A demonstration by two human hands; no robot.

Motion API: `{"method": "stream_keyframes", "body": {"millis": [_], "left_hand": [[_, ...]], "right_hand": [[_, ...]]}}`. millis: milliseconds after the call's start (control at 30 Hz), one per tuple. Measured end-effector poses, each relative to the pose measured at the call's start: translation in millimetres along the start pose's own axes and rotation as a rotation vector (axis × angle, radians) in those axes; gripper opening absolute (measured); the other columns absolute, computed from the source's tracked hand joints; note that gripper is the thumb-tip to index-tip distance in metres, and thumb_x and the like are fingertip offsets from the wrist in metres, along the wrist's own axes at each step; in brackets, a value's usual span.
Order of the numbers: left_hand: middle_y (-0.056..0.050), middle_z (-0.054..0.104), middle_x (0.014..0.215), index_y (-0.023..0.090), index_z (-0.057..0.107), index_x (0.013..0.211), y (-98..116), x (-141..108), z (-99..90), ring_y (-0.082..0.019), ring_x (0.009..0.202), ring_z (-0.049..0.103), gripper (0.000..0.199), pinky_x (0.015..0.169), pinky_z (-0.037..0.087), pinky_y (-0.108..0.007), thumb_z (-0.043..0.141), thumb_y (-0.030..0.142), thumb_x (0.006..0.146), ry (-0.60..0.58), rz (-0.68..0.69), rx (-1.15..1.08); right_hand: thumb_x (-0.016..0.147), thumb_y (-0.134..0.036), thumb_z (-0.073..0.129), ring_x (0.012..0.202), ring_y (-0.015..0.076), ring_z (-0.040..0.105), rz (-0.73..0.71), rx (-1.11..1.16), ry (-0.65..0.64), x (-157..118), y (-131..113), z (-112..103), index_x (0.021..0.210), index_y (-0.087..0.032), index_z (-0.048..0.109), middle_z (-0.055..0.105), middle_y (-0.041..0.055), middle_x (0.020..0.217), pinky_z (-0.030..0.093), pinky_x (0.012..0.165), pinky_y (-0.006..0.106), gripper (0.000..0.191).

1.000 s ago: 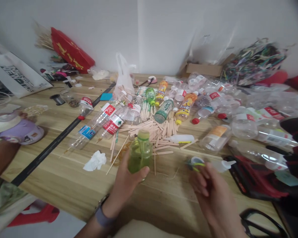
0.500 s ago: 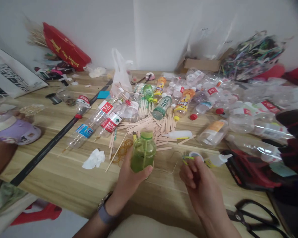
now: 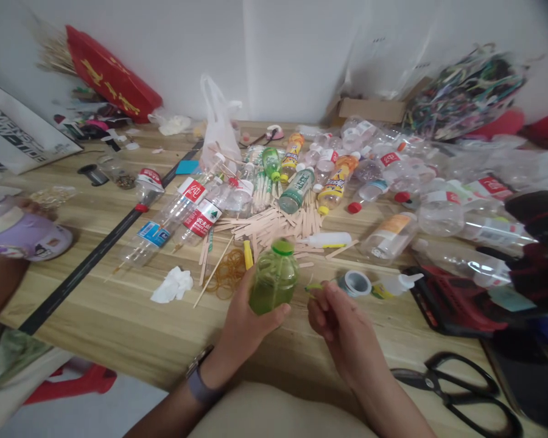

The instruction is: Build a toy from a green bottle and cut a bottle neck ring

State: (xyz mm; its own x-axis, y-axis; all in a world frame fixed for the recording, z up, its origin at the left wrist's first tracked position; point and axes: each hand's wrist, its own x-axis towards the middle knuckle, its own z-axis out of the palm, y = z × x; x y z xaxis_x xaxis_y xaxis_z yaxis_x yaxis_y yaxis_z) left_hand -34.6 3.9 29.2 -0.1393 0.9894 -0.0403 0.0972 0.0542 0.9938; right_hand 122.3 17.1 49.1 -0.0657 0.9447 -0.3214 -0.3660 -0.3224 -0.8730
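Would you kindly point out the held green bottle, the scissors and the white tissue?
Held green bottle (image 3: pixel 274 285), head view: middle of body.
Scissors (image 3: pixel 432 381), head view: at the pivot.
White tissue (image 3: pixel 172 285), head view: its middle.

My left hand (image 3: pixel 249 322): fingers mostly hidden behind green bottle (image 3: pixel 274 283). Yellow-green bit (image 3: pixel 313 286) in my right hand (image 3: pixel 344 322): too small to ID. Purple item (image 3: pixel 39 234) cut off, left edge.

The held bottle (image 3: pixel 274 286) is tinted green, the strip (image 3: pixel 314 286) yellow-green. The scissors (image 3: pixel 432 381) are coloured black, the wrist strap (image 3: pixel 198 385) purple-grey. The pale-brown table (image 3: pixel 128 316) is streaked with darker grain.
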Motion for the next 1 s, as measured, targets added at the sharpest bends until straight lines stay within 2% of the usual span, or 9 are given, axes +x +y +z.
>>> {"method": "stream_keyframes", "body": {"millis": [133,233,367,433,567,667,800,1000], "left_hand": [[-0.009,0.07,0.125,0.021,0.059,0.127,0.8,0.7,-4.6,-0.033,0.12,0.063,0.062,0.106,0.048,-0.048,0.079,0.032,0.069,0.039,0.012,0.014],[-0.008,0.072,0.123,0.022,0.062,0.125,-0.8,3.4,-10.7,-0.032,0.118,0.065,0.06,0.102,0.051,-0.045,0.08,0.031,0.069,0.063,0.002,-0.033],[-0.005,0.075,0.114,0.024,0.061,0.125,-9.0,11.1,-25.7,-0.025,0.103,0.071,0.057,0.088,0.057,-0.035,0.08,0.032,0.072,0.273,-0.062,-0.236],[-0.003,0.076,0.11,0.025,0.06,0.126,-12.9,15.0,-33.6,-0.021,0.096,0.072,0.057,0.082,0.057,-0.03,0.081,0.032,0.073,0.35,-0.073,-0.282],[-0.001,0.075,0.104,0.025,0.062,0.121,-16.2,17.1,-38.8,-0.018,0.091,0.071,0.051,0.078,0.056,-0.026,0.081,0.031,0.074,0.457,-0.051,-0.284],[-0.003,0.074,0.112,0.026,0.062,0.123,-16.5,12.8,-31.4,-0.022,0.101,0.07,0.052,0.087,0.056,-0.032,0.081,0.031,0.074,0.349,-0.023,-0.22],[-0.005,0.071,0.122,0.026,0.06,0.128,-11.1,5.0,-17.0,-0.028,0.115,0.066,0.058,0.097,0.053,-0.04,0.081,0.032,0.074,0.235,0.006,-0.135],[-0.005,0.073,0.117,0.024,0.061,0.124,-1.0,0.1,-4.0,-0.03,0.111,0.068,0.055,0.097,0.054,-0.043,0.08,0.034,0.074,0.087,0.005,-0.104]], "right_hand": [[0.064,-0.062,0.084,0.042,0.0058,0.026,-0.041,0.028,0.086,3.3,-3.1,-8.2,0.054,-0.021,0.042,0.038,-0.0075,0.045,0.02,0.042,0.022,0.059],[0.064,-0.056,0.086,0.041,0.0045,0.025,-0.078,0.086,0.17,7.1,-7.5,-22.3,0.054,-0.021,0.041,0.036,-0.0088,0.045,0.021,0.041,0.021,0.058],[0.063,-0.048,0.087,0.038,0.0037,0.02,-0.137,0.247,0.287,9.7,-22.8,-51.5,0.055,-0.021,0.037,0.034,-0.0102,0.045,0.021,0.037,0.02,0.057],[0.064,-0.042,0.086,0.037,0.0039,0.02,-0.213,0.324,0.371,8.5,-33.5,-64.0,0.054,-0.022,0.035,0.033,-0.0102,0.044,0.022,0.035,0.02,0.056],[0.074,-0.036,0.078,0.038,0.0042,0.023,-0.318,0.395,0.472,5.6,-46.0,-69.9,0.055,-0.021,0.035,0.034,-0.0093,0.045,0.025,0.036,0.018,0.049],[0.072,-0.04,0.081,0.038,0.0044,0.023,-0.261,0.353,0.419,6.1,-39.5,-57.9,0.056,-0.021,0.036,0.035,-0.0093,0.047,0.024,0.037,0.019,0.051],[0.064,-0.051,0.086,0.041,0.0047,0.023,-0.192,0.227,0.308,6.1,-21.9,-31.5,0.056,-0.022,0.039,0.035,-0.0092,0.049,0.022,0.038,0.021,0.055],[0.061,-0.059,0.086,0.041,0.0054,0.025,-0.072,0.154,0.13,0.3,-12.1,-2.3,0.054,-0.021,0.043,0.036,-0.0088,0.047,0.02,0.04,0.022,0.058]]}}
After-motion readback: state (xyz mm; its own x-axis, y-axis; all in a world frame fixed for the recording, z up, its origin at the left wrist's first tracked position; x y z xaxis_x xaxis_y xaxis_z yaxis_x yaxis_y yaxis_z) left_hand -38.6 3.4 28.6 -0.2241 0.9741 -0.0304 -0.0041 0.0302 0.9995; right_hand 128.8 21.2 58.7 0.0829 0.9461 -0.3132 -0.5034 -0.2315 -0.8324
